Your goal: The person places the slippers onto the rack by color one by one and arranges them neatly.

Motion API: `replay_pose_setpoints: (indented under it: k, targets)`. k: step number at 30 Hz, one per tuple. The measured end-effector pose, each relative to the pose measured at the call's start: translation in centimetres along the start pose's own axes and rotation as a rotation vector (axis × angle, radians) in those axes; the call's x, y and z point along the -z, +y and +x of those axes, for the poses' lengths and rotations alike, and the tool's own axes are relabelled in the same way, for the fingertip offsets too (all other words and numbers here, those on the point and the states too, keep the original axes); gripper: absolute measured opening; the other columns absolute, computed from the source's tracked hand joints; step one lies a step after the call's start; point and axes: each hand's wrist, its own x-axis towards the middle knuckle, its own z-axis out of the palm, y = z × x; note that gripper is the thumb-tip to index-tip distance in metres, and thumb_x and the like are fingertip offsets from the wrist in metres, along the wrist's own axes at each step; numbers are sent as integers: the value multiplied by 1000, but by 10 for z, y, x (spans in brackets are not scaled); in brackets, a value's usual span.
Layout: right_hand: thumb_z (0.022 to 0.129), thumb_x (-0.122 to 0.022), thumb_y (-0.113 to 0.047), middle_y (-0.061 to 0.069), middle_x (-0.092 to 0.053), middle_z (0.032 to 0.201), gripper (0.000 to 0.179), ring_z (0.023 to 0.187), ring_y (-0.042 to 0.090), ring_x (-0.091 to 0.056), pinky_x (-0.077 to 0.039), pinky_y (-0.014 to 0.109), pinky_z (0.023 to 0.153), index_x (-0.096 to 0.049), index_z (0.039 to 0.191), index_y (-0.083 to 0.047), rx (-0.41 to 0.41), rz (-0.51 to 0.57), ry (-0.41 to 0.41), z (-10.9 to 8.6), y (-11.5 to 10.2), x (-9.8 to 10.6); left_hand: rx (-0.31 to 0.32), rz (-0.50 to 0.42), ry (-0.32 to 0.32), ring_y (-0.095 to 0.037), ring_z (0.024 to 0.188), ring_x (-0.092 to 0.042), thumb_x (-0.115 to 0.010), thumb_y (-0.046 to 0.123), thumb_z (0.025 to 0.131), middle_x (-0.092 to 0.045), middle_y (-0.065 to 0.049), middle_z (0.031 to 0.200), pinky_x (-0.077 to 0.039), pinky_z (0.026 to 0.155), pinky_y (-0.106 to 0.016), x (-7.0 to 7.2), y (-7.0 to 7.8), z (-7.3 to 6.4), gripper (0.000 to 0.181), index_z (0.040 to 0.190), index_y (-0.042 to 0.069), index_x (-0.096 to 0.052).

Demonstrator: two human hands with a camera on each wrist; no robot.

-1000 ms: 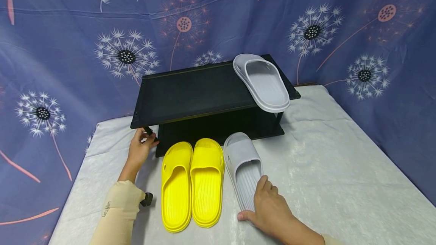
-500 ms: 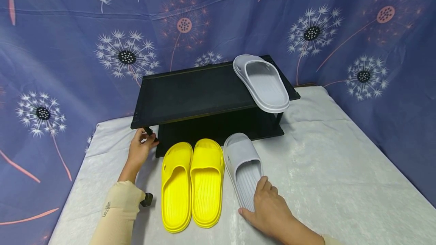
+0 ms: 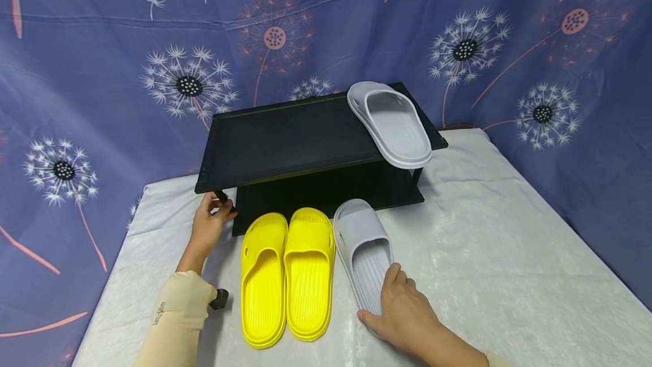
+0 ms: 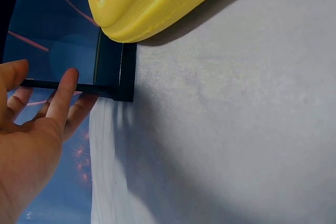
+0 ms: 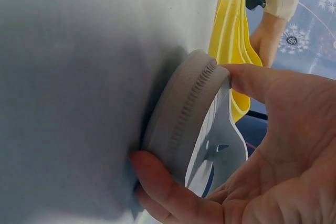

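My right hand (image 3: 407, 311) grips the heel end of a light grey slipper (image 3: 360, 224) lying on the cloth, toe toward the rack. In the right wrist view the thumb is on one side of the grey slipper's heel (image 5: 191, 108) and the fingers on the other. A matching grey slipper (image 3: 402, 129) rests on the right end of the black shoe rack's (image 3: 285, 140) top shelf. My left hand (image 3: 210, 221) holds the rack's left post; the left wrist view shows thumb and fingers around the thin black post (image 4: 44, 84). Two yellow slippers (image 3: 265, 287) lie side by side between my hands.
White cloth (image 3: 509, 254) covers the table under the rack and slippers. Behind it hangs a blue curtain (image 3: 326, 10) with dandelion prints. A small black object (image 3: 219, 299) sits at my left sleeve (image 3: 175, 316). The rack's lower shelf (image 3: 326, 188) sits close behind the slippers' toes.
My right thumb has shifted slightly at the heel of the grey slipper. Otherwise the hands, slippers and rack stay nearly where they were.
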Motion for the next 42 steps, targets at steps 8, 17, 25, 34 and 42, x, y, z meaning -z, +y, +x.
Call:
replay_pose_setpoints:
  k: [8,17,25,34,42]
  targets:
    - [64,-82,-52,38,-50,110,109,91,41,-56,-56,55,72,-33,126,23,-19,23,17,0,0,3,9,-9,5,-27,100,-64,-48,14,102,-45,-17,114,-55,93,-38,-1,0,0,26,122,1,-39]
    - [62,-83,-47,32,-52,99,103,83,38,-56,-56,53,68,-36,122,21,-1,39,66,0,1,5,2,3,9,-17,93,-65,-48,14,102,-46,-18,114,-55,92,-37,0,-2,1,25,121,1,-38]
    - [62,-82,-45,29,-52,96,99,82,38,-56,-56,52,67,-37,120,21,9,34,92,0,1,8,36,-23,4,-29,99,-64,-48,8,101,-46,-20,114,-54,94,-40,-2,17,-5,22,119,0,-40]
    - [63,-81,-47,33,-53,104,100,89,41,-58,-56,53,71,-38,122,22,13,27,103,0,1,14,44,-26,3,-31,101,-62,-47,5,100,-46,-21,112,-52,95,-43,-4,31,-13,25,122,-5,-38]
    - [61,-81,-46,26,-52,95,98,82,37,-56,-56,50,64,-39,121,19,34,29,190,-1,0,16,45,-28,-2,-37,105,-61,-47,5,100,-45,-21,113,-52,95,-43,-4,32,-14,22,120,-3,-38]
